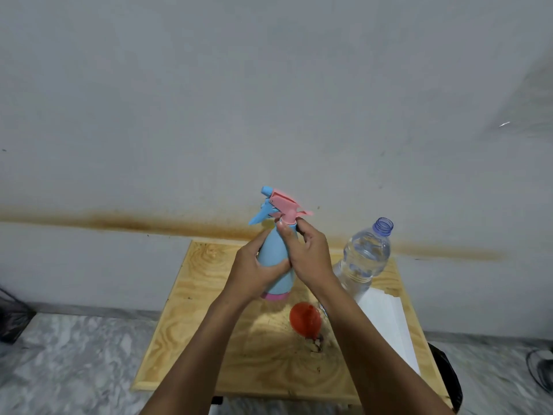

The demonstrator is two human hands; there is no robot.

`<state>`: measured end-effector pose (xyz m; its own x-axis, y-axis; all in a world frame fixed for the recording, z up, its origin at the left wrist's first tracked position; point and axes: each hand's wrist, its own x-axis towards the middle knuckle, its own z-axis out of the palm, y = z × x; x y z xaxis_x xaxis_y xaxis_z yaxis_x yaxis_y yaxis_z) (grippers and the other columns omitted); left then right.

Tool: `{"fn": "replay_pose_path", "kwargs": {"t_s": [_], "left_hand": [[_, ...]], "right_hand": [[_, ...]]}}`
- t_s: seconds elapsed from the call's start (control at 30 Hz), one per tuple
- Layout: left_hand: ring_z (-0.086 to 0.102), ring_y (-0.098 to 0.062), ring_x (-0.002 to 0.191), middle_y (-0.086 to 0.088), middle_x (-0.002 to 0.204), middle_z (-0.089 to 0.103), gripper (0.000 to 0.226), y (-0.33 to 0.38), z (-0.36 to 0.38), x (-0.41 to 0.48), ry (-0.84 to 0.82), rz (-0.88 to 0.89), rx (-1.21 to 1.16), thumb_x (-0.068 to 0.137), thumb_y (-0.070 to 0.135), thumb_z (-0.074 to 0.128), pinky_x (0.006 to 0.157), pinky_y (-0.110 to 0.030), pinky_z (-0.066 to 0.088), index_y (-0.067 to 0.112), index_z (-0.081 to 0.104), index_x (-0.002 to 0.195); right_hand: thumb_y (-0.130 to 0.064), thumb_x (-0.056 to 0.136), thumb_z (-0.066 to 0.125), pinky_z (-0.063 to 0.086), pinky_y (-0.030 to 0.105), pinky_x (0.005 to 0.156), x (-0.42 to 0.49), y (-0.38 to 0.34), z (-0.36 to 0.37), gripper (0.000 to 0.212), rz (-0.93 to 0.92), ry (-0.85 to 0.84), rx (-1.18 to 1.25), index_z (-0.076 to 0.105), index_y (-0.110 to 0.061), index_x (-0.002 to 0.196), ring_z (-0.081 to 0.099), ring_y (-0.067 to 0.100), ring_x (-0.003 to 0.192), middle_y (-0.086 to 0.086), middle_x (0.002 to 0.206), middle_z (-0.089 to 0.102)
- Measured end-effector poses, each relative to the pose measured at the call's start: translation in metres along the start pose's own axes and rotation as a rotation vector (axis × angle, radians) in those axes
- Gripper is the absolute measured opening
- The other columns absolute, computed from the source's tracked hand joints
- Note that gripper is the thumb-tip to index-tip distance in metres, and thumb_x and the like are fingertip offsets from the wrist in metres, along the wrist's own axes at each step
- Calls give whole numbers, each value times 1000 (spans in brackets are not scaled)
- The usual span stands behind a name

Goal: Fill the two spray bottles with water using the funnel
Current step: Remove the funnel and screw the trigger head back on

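The left hand [254,274] is gripping the spray bottle [276,256] over the table [209,310] while the right hand [308,253] is pinching its collar; a forearm swing could topple the uncapped water bottle [365,259] alongside

Plain, bare indoor room. It looks domestic or makeshift rather than a lab, shop or office, but the exact room type is unclear. Evidence:

- The painted grey-white wall [269,85] is scuffed, and a long rusty-brown stain [149,223] runs sideways across it.
- The floor [74,354] is a grey-white marbled surface, either tile or sheet.
- A small unfinished plywood table [185,339] has bold grain and dark specks and crumbs on top. Its back edge is at the wall.
- Household items are on or over the table: a pastel plastic spray bottle [275,256], an uncapped clear water bottle [365,259], a red funnel [303,320] and a white paper sheet [386,319].
- A crumpled black plastic bag [12,316] lies on the floor at the left edge.
- A dark object [449,375] sits by the table's right corner, too blurred to name.
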<state>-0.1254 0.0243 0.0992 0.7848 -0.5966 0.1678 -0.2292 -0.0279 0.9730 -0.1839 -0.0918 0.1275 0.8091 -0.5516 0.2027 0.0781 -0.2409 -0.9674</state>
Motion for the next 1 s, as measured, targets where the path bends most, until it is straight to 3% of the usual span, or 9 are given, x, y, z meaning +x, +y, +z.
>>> {"fn": "replay_pose_path", "kwargs": {"t_s": [0.2,0.3,0.43,0.53,0.63,0.73,0.83,0.93,1.0], "left_hand": [[67,-4,99,14,112,70,54,-2,-9,2,-79,-23,18,76,33,87,74,-25,59,38,64,125],[67,-4,100,14,113,71,56,-2,-3,-2,-80,-38,5,76,32,87,76,-27,60,38,64,127],[68,-5,102,13,115,70,56,-3,11,-6,-50,-35,-5,79,31,84,75,-26,58,33,61,130],[64,-5,109,18,122,64,66,-9,20,-13,-18,-85,26,72,41,88,83,-28,58,37,57,130],[62,-7,109,17,123,61,73,-17,26,-24,0,-187,16,59,49,91,78,-32,61,36,56,122],[64,-10,111,12,120,67,70,-19,28,-31,-41,-213,-14,58,48,91,85,-39,60,32,62,120],[65,-13,115,7,121,70,64,-17,28,-38,-113,-225,-88,64,39,90,94,-38,56,28,65,122],[67,-18,114,1,119,72,63,-20,28,-43,-181,-285,-175,64,31,90,91,-37,57,23,67,122],[69,-19,110,-1,116,74,59,-26,30,-46,-220,-328,-204,66,18,91,85,-30,56,19,67,119]], "right_hand": [[-11,96,61,53,19,79,8,-9,-28,18,73,-283,146,71,-9,111,69,3,94,-10,101,75],[-15,94,66,55,24,77,11,-10,-35,15,60,-273,61,74,-9,105,69,6,88,-1,96,75],[-27,92,69,57,42,77,4,-2,-31,10,11,-136,-36,75,-21,97,71,23,89,5,95,75],[-26,90,73,57,35,76,-1,1,-36,10,56,-85,34,74,-21,98,71,13,85,-1,92,76],[-28,87,75,57,26,77,-6,2,-46,12,107,-46,67,74,-23,98,69,4,86,-7,92,76],[-29,86,76,57,31,81,-10,4,-51,16,105,-102,73,72,-25,101,69,15,93,-4,96,75],[-37,86,71,54,37,91,-9,7,-55,42,111,-268,105,60,-28,125,66,18,106,1,118,69],[-38,85,65,55,32,84,-10,7,-53,46,236,-362,104,59,-20,127,69,7,90,2,111,71],[-33,90,60,56,37,84,-11,11,-49,41,300,-401,112,61,-19,128,70,15,84,0,111,73]]}}
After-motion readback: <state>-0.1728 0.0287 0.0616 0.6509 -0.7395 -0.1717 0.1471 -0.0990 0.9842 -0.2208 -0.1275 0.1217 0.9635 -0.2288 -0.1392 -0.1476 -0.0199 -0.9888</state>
